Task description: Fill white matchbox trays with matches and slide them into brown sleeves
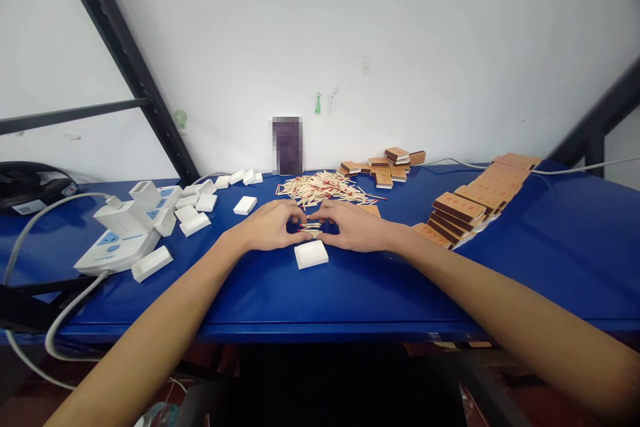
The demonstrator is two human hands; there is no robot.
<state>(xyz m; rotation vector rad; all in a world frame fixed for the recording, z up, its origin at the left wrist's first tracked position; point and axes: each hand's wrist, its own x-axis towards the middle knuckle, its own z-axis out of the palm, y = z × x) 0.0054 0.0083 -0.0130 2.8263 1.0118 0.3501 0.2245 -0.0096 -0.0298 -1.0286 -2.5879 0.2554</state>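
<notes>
My left hand (pixel 273 227) and my right hand (pixel 353 227) meet at the middle of the blue table (pixel 350 293), fingers curled in. Between their fingertips they pinch a small bundle of red-tipped matchsticks (pixel 311 227). Directly in front of the hands, nearer to me, lies a white inner matchbox tray (pixel 311 254). Just behind the hands a loose pile of matchsticks (pixel 325 188) is spread on the table.
Several white trays (pixel 195 210) lie at the left by a white power strip (pixel 117 247) with chargers and grey cables. Brown matchbox sleeves (pixel 457 210) are stacked in a row at the right, with more sleeves (pixel 390 165) near the wall. Black shelf struts stand at both sides.
</notes>
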